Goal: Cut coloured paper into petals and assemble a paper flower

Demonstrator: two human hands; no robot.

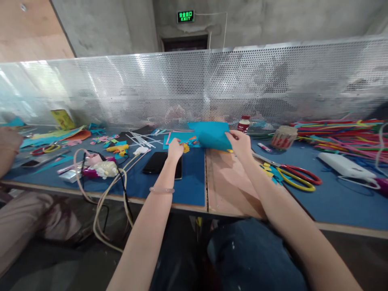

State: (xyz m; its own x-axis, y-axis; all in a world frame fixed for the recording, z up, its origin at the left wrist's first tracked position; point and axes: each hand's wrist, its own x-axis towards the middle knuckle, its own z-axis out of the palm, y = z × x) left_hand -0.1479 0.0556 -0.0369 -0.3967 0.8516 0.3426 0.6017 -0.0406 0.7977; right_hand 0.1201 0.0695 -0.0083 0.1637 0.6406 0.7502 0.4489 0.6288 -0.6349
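Note:
My right hand [241,144] is closed on the right edge of a teal sheet of paper [210,135], lifted a little off the table. My left hand [175,148] rests with curled fingers beside a small yellow paper flower [186,148] and a blue card with coloured cut-outs [182,139]; whether it holds anything is hidden. A black phone [160,165] lies just left of my left wrist. Scissors with red and yellow handles [295,176] lie to the right of my right arm.
A yellow glue gun [119,149] and looped cables [103,190] lie at the left. Pipe cleaners [339,131], a white power bank [345,165] and a small bottle [244,123] sit right. A perforated metal screen [194,85] backs the table. Another person's arm [7,145] is far left.

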